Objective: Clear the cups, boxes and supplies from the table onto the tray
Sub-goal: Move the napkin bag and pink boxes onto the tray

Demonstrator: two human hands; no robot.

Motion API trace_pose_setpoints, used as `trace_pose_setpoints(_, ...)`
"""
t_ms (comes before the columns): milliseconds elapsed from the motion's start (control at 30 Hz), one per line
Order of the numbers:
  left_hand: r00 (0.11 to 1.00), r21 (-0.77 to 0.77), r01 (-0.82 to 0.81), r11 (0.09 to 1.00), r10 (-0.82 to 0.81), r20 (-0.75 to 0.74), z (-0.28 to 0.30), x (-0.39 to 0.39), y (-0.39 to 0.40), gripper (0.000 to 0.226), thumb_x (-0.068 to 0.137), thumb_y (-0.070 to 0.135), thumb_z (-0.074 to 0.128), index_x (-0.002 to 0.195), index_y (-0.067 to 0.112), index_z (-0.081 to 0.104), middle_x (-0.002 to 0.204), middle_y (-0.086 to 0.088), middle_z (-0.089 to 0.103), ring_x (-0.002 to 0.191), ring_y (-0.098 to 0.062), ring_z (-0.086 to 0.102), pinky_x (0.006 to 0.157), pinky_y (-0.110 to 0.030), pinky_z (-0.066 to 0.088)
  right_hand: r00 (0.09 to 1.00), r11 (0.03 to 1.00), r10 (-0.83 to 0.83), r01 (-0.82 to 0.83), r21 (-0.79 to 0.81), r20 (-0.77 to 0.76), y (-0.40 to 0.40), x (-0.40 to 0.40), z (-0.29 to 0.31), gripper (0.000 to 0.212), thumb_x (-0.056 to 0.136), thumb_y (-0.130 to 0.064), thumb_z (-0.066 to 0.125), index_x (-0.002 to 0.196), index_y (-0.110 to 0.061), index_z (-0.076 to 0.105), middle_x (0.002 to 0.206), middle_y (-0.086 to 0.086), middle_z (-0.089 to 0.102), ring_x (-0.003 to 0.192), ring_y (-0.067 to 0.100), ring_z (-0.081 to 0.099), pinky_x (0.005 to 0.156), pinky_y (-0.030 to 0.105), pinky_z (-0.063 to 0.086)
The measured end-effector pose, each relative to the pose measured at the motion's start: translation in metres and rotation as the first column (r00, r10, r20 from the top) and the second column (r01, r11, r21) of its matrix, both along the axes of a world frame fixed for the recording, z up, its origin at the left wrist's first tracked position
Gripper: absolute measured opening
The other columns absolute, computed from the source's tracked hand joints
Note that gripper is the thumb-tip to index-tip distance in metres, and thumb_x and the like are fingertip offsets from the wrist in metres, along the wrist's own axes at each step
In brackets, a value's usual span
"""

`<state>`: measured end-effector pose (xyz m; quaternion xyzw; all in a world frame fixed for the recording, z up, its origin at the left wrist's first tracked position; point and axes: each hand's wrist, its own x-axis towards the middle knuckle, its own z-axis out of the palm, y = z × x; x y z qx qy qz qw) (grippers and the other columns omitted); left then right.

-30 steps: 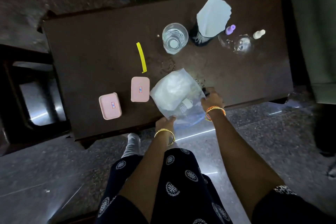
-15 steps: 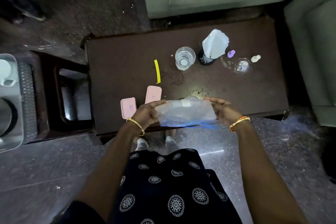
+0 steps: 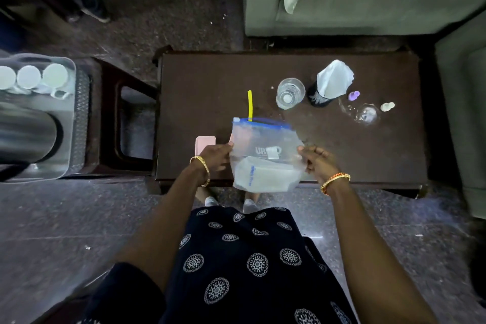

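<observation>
A dark wooden table (image 3: 215,81) fills the middle of the view, with a metal tray (image 3: 65,118) of white cups (image 3: 29,76) on a stand to its left. Over the table's near edge, both arms reach forward and hold a clear zip bag (image 3: 263,150) upright. The left hand (image 3: 215,155) pinches its left edge; the right hand (image 3: 315,160) grips its right edge. White print on the bag begins "UR"; a sticker covers the rest. A pink box (image 3: 203,142) sits partly hidden behind the left hand.
</observation>
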<state>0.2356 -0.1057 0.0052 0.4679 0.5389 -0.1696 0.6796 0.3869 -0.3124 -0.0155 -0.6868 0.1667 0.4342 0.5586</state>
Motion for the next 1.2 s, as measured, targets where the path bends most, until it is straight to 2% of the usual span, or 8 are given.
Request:
trace_pose_setpoints(133, 0.985, 0.097, -0.172, 0.98, 0.168, 0.047, 0.006, 0.001, -0.006, 0.008, 0.094, 0.025, 0.052, 0.098, 0.019, 0.051, 0.073, 0.002, 0.061, 0.072, -0.015, 0.06, 0.062, -0.021, 0.052, 0.997, 0.999, 0.023, -0.02, -0.039, 0.079, 0.009, -0.007, 0.004, 0.028, 0.079, -0.001, 0.069, 0.07, -0.022, 0.052, 0.072, -0.001, 0.062, 0.065, 0.013, 0.057, 0.058, 0.026, 0.05)
trace_pose_setpoints(233, 0.988, 0.308, -0.049, 0.95, 0.0, 0.157, 0.005, -0.01, -0.001, 0.052, 0.084, -0.01, 0.057, 0.126, 0.017, 0.042, 0.07, -0.002, 0.064, 0.048, 0.007, 0.058, 0.047, -0.006, 0.047, 0.972, 0.985, 0.17, -0.169, -0.018, 0.165, 0.017, -0.008, 0.012, 0.026, 0.08, 0.004, 0.065, 0.084, -0.021, 0.06, 0.076, -0.001, 0.061, 0.062, 0.005, 0.06, 0.058, 0.025, 0.05)
trace_pose_setpoints(367, 0.963, 0.566, 0.182, 0.804, -0.262, 0.062, 0.012, -0.012, 0.002, 0.049, 0.072, -0.005, 0.072, 0.119, 0.006, 0.061, 0.095, -0.004, 0.056, 0.061, 0.003, 0.055, 0.06, -0.001, 0.04, 0.891, 0.939, 0.341, -0.337, -0.064, 0.299, 0.028, -0.008, 0.016, 0.034, 0.076, 0.007, 0.069, 0.108, -0.002, 0.065, 0.088, 0.005, 0.061, 0.072, 0.01, 0.053, 0.065, 0.022, 0.046)
trace_pose_setpoints(500, 0.878, 0.691, 0.427, 0.583, -0.45, -0.163, 0.01, -0.013, 0.009, 0.047, 0.069, 0.015, 0.078, 0.114, 0.009, 0.065, 0.108, -0.017, 0.06, 0.098, -0.03, 0.057, 0.089, -0.026, 0.039, 0.77, 0.865, 0.501, -0.469, -0.182, 0.395, 0.044, -0.013, 0.012, 0.042, 0.072, 0.009, 0.07, 0.113, 0.0, 0.062, 0.102, 0.01, 0.06, 0.088, 0.018, 0.054, 0.081, 0.026, 0.047)
trace_pose_setpoints(600, 0.869, 0.704, 0.452, 0.548, -0.45, -0.207, 0.006, -0.019, 0.022, 0.032, 0.073, 0.025, 0.076, 0.1, 0.009, 0.071, 0.108, -0.018, 0.059, 0.108, -0.031, 0.051, 0.094, -0.031, 0.036, 0.733, 0.828, 0.561, -0.498, -0.258, 0.385, 0.055, -0.018, 0.006, 0.029, 0.075, -0.001, 0.072, 0.103, 0.0, 0.067, 0.093, 0.014, 0.061, 0.081, 0.021, 0.051, 0.076, 0.035, 0.046)
trace_pose_setpoints(800, 0.972, 0.4, -0.166, 0.901, 0.082, 0.22, 0.009, -0.038, 0.053, 0.017, 0.082, 0.021, 0.069, 0.078, 0.007, 0.061, 0.084, -0.007, 0.062, 0.075, -0.017, 0.058, 0.069, -0.032, 0.048, 0.866, 0.913, 0.399, -0.406, -0.044, 0.302, 0.086, -0.021, 0.018, 0.014, 0.083, -0.01, 0.068, 0.093, -0.001, 0.063, 0.087, 0.006, 0.063, 0.084, 0.02, 0.057, 0.072, 0.025, 0.051)
trace_pose_setpoints(1000, 0.947, 0.439, -0.316, 0.841, 0.252, 0.2, -0.001, -0.066, 0.067, 0.014, 0.094, 0.021, 0.051, 0.086, 0.01, 0.046, 0.075, 0.002, 0.053, 0.072, -0.014, 0.05, 0.061, -0.016, 0.046, 0.909, 0.894, 0.387, -0.411, 0.18, 0.156, 0.139, -0.048, 0.029, 0.018, 0.076, -0.019, 0.072, 0.093, -0.018, 0.066, 0.094, 0.002, 0.07, 0.081, 0.015, 0.067, 0.073, 0.032, 0.057)
trace_pose_setpoints(1200, 0.942, 0.477, -0.327, 0.816, 0.245, 0.228, 0.014, -0.121, 0.142, 0.033, 0.095, 0.017, 0.049, 0.066, 0.022, 0.035, 0.062, 0.007, 0.037, 0.053, -0.001, 0.035, 0.044, -0.005, 0.035, 0.771, 0.741, 0.636, -0.619, 0.262, 0.021, 0.22, -0.101, 0.032, 0.044, 0.06, -0.016, 0.083, 0.102, -0.012, 0.071, 0.106, 0.005, 0.074, 0.097, 0.022, 0.07, 0.072, 0.033, 0.058)
